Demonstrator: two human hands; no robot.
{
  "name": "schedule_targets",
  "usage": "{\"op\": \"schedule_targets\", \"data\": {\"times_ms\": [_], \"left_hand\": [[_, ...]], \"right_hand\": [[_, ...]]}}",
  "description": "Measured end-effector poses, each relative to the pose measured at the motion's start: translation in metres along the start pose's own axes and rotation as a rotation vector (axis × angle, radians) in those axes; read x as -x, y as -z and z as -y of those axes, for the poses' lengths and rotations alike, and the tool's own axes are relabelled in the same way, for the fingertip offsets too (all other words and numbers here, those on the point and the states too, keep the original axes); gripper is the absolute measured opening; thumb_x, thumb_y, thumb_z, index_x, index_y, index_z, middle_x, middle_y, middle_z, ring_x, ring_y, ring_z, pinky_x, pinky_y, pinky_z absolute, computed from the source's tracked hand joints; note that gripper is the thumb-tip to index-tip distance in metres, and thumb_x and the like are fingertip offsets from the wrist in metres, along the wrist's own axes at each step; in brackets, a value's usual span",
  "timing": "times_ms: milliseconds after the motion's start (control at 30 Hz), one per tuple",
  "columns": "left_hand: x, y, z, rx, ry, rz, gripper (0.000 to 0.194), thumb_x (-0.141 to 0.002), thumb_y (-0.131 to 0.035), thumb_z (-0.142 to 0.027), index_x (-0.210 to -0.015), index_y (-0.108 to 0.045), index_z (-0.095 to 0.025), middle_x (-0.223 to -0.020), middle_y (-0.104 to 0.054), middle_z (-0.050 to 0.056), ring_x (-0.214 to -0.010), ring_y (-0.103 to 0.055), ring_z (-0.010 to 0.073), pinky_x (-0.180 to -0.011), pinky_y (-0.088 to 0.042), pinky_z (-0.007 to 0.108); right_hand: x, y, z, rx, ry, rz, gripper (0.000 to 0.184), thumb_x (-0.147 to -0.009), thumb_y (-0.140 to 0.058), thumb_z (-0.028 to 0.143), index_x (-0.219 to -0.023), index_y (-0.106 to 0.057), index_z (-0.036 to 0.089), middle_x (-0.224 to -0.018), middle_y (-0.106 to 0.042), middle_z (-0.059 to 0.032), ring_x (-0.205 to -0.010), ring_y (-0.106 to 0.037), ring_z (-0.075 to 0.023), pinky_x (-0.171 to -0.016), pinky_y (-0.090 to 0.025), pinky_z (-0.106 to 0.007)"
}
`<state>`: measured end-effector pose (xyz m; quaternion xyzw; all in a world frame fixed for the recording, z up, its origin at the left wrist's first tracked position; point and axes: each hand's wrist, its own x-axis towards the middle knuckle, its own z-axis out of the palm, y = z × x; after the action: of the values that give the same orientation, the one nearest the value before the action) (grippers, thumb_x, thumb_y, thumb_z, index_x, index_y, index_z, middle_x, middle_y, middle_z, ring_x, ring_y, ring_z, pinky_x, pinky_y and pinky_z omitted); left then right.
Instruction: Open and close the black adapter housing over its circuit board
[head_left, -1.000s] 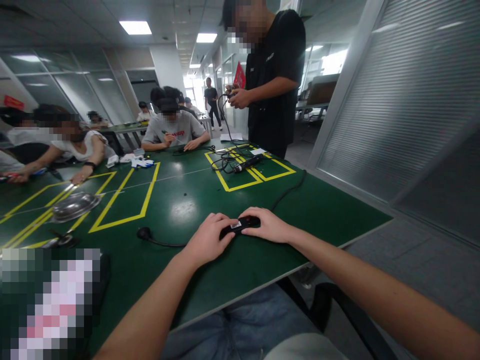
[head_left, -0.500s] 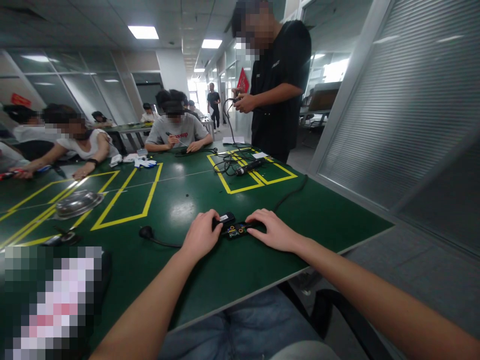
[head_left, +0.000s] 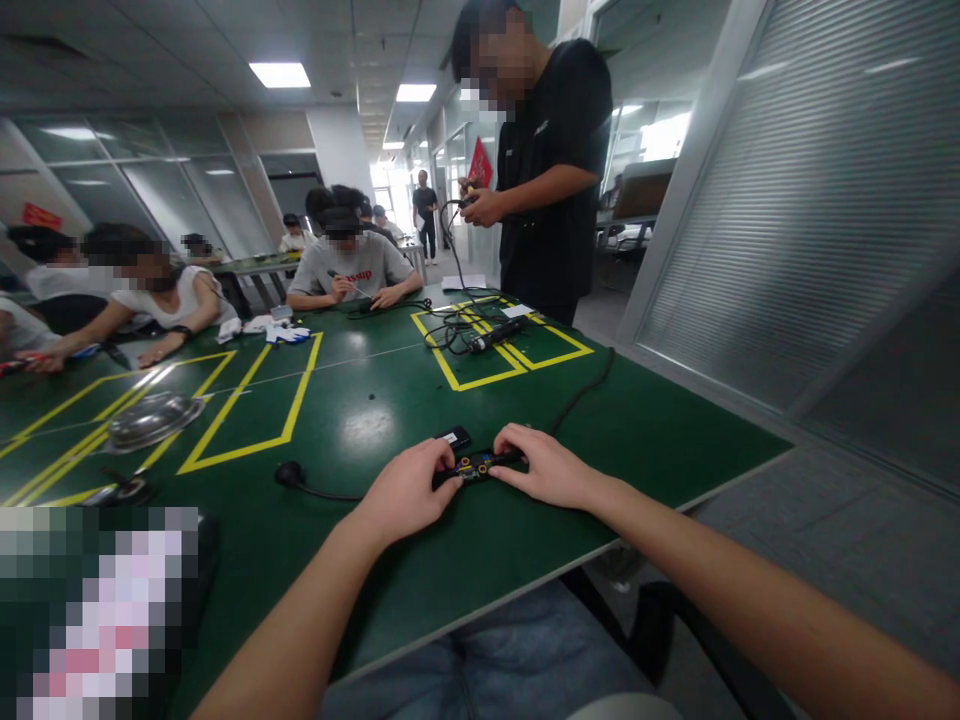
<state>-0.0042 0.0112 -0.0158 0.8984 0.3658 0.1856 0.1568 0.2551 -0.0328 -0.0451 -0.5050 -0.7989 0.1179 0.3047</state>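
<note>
An opened black casing with a small circuit board (head_left: 474, 467) in it lies on the green table in front of me. Two copper-coloured rings show on the board. My left hand (head_left: 414, 482) grips the casing's left end between thumb and fingers. At the right end my right hand (head_left: 546, 468) pinches it near the cord. Just behind my left fingertips lies a black cover (head_left: 454, 437) with a white label. A black plug (head_left: 289, 474) rests to the left, its cord running under my left hand. Another black cord (head_left: 583, 392) leads away from my right hand.
Yellow tape (head_left: 289, 438) marks areas on the table (head_left: 675, 430). A metal bowl-like piece (head_left: 154, 418) is at left, gloves (head_left: 288, 334) further back. Coiled cable and a black tool (head_left: 496, 336) lie ahead. One person (head_left: 555, 170) stands across; others sit working.
My left hand has moved slightly right onto the casing's left end, away from beside the cover. My right hand stays at the other end. The view has shifted slightly.
</note>
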Motion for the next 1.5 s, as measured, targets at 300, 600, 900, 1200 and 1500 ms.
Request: {"op": "schedule_targets", "data": {"times_ms": [300, 600, 900, 1200, 1500], "left_hand": [[-0.003, 0.002, 0.005, 0.039, -0.010, -0.021, 0.009, -0.092, -0.068, -0.015, -0.086, -0.070, -0.022, -0.087, -0.073, 0.004, -0.079, -0.069, 0.0223, -0.073, -0.052, 0.033], [-0.004, 0.001, 0.012, 0.020, -0.052, -0.066, 0.012, -0.089, -0.070, -0.014, -0.086, -0.079, -0.023, -0.107, -0.071, 0.009, -0.106, -0.067, 0.0292, -0.098, -0.057, 0.045], [-0.017, -0.018, 0.030, 0.017, 0.103, -0.162, 0.029, -0.099, -0.067, -0.021, -0.123, -0.083, -0.025, -0.139, -0.074, 0.013, -0.126, -0.070, 0.0340, -0.113, -0.055, 0.054], [-0.008, -0.007, 0.007, 0.122, -0.047, -0.116, 0.029, -0.094, -0.074, -0.020, -0.121, -0.082, -0.026, -0.119, -0.083, 0.006, -0.109, -0.075, 0.0263, -0.102, -0.058, 0.040], [-0.006, -0.008, 0.001, 0.150, -0.154, -0.037, 0.026, -0.096, -0.071, -0.016, -0.119, -0.081, -0.024, -0.119, -0.083, 0.007, -0.110, -0.072, 0.0267, -0.104, -0.056, 0.043]], "right_hand": [[0.002, 0.001, 0.000, -0.019, 0.008, -0.029, 0.007, -0.098, -0.072, 0.023, -0.096, -0.066, 0.022, -0.098, -0.070, -0.0053, -0.090, -0.067, -0.0236, -0.081, -0.052, -0.037], [-0.002, 0.001, -0.009, -0.024, 0.002, -0.038, 0.011, -0.098, -0.068, 0.015, -0.089, -0.070, 0.022, -0.094, -0.072, -0.0055, -0.094, -0.065, -0.0264, -0.088, -0.046, -0.043], [-0.003, -0.003, -0.009, -0.082, -0.002, -0.055, 0.012, -0.096, -0.066, 0.015, -0.087, -0.067, 0.023, -0.088, -0.072, -0.0039, -0.087, -0.067, -0.0238, -0.084, -0.052, -0.039], [0.002, -0.004, -0.010, -0.102, -0.039, -0.067, 0.056, -0.094, -0.078, 0.035, -0.145, -0.055, 0.024, -0.100, -0.074, -0.0033, -0.092, -0.071, -0.0236, -0.088, -0.057, -0.039], [-0.002, 0.001, -0.002, -0.042, 0.024, -0.026, 0.023, -0.097, -0.079, 0.037, -0.115, -0.077, 0.022, -0.107, -0.077, -0.0085, -0.101, -0.071, -0.0269, -0.094, -0.056, -0.042]]}}
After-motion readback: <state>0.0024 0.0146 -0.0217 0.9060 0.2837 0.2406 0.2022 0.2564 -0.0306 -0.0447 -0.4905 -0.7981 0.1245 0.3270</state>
